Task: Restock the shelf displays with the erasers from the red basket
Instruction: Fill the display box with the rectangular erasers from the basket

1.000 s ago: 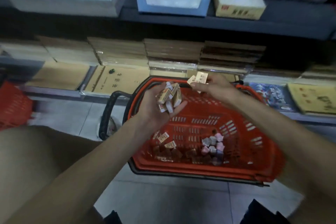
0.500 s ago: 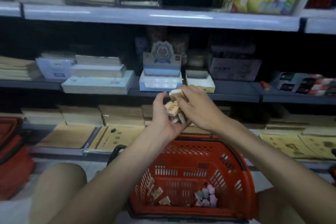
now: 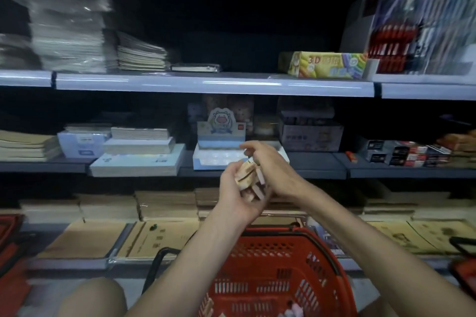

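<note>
My left hand (image 3: 238,195) is cupped around a bundle of several tan boxed erasers (image 3: 246,174), raised in front of the middle shelf. My right hand (image 3: 270,170) reaches over that bundle from the right, fingers curled on the top erasers. Just behind both hands sits a white and blue display box (image 3: 215,159) with a cartoon header card; its tray looks mostly bare. The red basket (image 3: 304,252) stands on the floor below my arms, with a few erasers at its bottom edge of the view.
Stacks of notebooks (image 3: 140,148) fill the middle shelf to the left, small boxes (image 3: 409,154) to the right. Brown pads line the bottom shelf (image 3: 85,239). More red baskets sit at the far left (image 3: 10,252) and right edges. My knee (image 3: 90,298) is low left.
My view has tilted up from the basket to the shelves. Both hands rose together with the erasers, and my right hand came onto the bundle in my left.
</note>
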The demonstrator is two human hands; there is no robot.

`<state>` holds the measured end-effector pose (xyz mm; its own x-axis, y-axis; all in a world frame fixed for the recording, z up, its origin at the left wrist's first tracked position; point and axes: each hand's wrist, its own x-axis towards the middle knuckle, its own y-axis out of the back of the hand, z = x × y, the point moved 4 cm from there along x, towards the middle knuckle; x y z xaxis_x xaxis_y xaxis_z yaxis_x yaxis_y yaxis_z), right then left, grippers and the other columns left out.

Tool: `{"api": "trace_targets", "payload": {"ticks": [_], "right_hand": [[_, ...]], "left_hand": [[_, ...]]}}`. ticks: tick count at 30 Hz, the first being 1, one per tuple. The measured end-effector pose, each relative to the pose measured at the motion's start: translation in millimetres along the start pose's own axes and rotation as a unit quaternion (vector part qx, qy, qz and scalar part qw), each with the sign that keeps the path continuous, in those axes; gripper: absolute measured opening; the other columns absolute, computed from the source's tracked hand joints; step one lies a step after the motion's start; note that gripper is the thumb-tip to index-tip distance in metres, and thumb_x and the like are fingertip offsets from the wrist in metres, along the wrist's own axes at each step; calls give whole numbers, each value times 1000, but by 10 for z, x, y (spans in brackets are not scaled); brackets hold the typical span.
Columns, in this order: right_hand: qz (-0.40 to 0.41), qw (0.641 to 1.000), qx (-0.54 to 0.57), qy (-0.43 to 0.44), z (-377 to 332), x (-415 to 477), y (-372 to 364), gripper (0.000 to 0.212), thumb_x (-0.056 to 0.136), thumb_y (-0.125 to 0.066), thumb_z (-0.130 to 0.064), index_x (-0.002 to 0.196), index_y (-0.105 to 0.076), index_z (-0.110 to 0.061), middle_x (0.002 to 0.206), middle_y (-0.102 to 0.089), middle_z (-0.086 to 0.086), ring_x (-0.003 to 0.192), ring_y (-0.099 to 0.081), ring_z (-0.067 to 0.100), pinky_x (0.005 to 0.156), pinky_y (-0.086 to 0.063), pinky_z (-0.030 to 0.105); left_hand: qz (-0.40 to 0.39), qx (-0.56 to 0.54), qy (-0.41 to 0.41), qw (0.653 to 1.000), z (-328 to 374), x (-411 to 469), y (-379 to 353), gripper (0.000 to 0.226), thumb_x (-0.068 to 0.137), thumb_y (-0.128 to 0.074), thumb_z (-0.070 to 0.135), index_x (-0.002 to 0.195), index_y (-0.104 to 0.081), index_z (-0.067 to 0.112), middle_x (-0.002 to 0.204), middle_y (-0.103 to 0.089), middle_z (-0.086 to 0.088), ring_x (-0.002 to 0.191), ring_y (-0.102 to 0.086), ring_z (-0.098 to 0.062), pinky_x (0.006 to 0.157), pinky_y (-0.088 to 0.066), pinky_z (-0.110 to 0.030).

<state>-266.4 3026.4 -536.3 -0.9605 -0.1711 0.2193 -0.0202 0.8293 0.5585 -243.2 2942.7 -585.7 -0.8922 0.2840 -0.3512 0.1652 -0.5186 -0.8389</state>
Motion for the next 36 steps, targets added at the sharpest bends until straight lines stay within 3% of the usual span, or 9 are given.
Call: {"api": "trace_targets", "payload": {"ticks": [4, 8, 12, 17, 20, 22, 24, 29, 36], "right_hand": [[27, 939, 337, -65, 140, 73, 157, 52, 71, -39, -9, 115, -67, -7, 110, -55, 18, 95, -54, 23, 77, -47, 35], [16, 886, 452, -98, 324, 120, 295, 65, 54, -40, 8, 112, -68, 1, 111, -53, 20, 86, -51, 17, 63, -40, 22], [-23, 901, 421, -107, 720, 303, 361, 53, 84, -44, 22, 127, -68, 2, 113, -63, 15, 97, -58, 15, 76, -45, 24], [-32, 910, 396, -116, 1282, 716, 381, 33, 94, -63, 3, 127, -67, -2, 100, -69, 9, 88, -68, 15, 90, -59, 30], [-42, 903, 411, -117, 1351, 859, 414, 36, 96, -65, -5, 131, -59, 0, 95, -69, 14, 82, -69, 20, 75, -62, 29], [-4, 943, 317, -100, 1354, 888, 446, 41, 94, -71, -9, 129, -52, -1, 89, -73, 15, 65, -64, 17, 51, -52, 23], [37, 973, 213, -86, 1317, 885, 472, 42, 92, -76, -13, 123, -49, -2, 84, -76, 14, 53, -56, 13, 41, -39, 21], [90, 987, 109, -74, 1076, 733, 591, 22, 92, -78, -19, 106, -68, -6, 71, -72, 13, 51, -57, 15, 48, -47, 23], [107, 969, 159, -154, 991, 576, 677, 19, 99, -61, 1, 118, -62, -2, 98, -72, 19, 71, -74, 17, 59, -61, 21]], "left_hand": [[-6, -10, 8, 1000, 141, 61, 106, 25, 93, -67, 27, 95, -73, 3, 95, -75, -16, 98, -71, -32, 81, -62, -38], [-15, 6, 14, 1000, 265, 259, 215, 31, 92, -68, 31, 105, -72, 2, 107, -74, -18, 97, -73, -35, 68, -63, -32], [-40, 9, 22, 999, 350, 573, 260, 30, 89, -71, 29, 102, -75, 2, 109, -73, -18, 97, -72, -33, 60, -62, -30], [-47, 28, 11, 998, 479, 1096, 244, 27, 89, -71, 28, 101, -79, 5, 109, -75, -17, 97, -73, -31, 65, -61, -27], [-50, 28, -1, 998, 523, 1257, 228, 31, 89, -71, 29, 110, -77, 7, 111, -75, -16, 100, -72, -32, 64, -62, -28], [-41, 26, 1, 999, 517, 1295, 219, 34, 88, -72, 29, 114, -77, 7, 113, -74, -17, 103, -71, -31, 62, -62, -29], [-36, 27, 0, 999, 506, 1269, 189, 37, 87, -74, 29, 116, -76, 7, 116, -74, -17, 106, -71, -31, 59, -61, -31], [-27, 32, -6, 999, 493, 961, 125, 35, 89, -73, 31, 114, -73, 6, 109, -75, -21, 103, -73, -34, 56, -61, -31], [-18, 34, -13, 999, 605, 550, 59, 27, 90, -69, 28, 100, -72, 3, 104, -73, -17, 109, -71, -30, 56, -61, -31]]}}
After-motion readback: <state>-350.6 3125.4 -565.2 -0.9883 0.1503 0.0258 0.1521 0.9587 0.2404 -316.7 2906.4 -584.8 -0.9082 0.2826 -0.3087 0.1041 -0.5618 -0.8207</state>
